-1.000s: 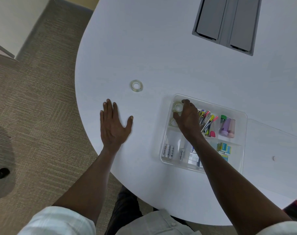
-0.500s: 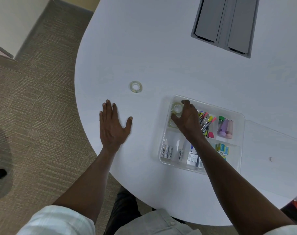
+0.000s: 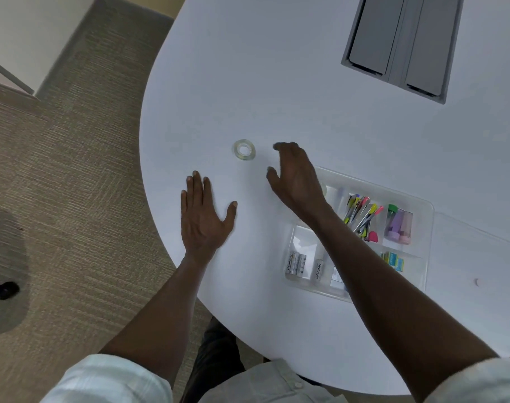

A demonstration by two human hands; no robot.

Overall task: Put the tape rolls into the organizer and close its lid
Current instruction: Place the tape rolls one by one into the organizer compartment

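Note:
A clear tape roll lies flat on the white table, left of the organizer. My right hand hovers just right of it, fingers spread and empty, a short gap from the roll. The clear plastic organizer sits open at the right; my right hand and forearm hide its top-left compartment. My left hand rests flat on the table, palm down, below and left of the roll. The clear lid lies flat on the table right of the organizer.
The organizer holds batteries, coloured pens, purple and pink tubes and small boxes. A grey cable hatch sits in the table at the far right. The table's rounded edge drops to carpet at the left.
My right hand has left the organizer's top-left compartment and moved up and left toward the loose tape roll. My left hand has stayed flat on the table.

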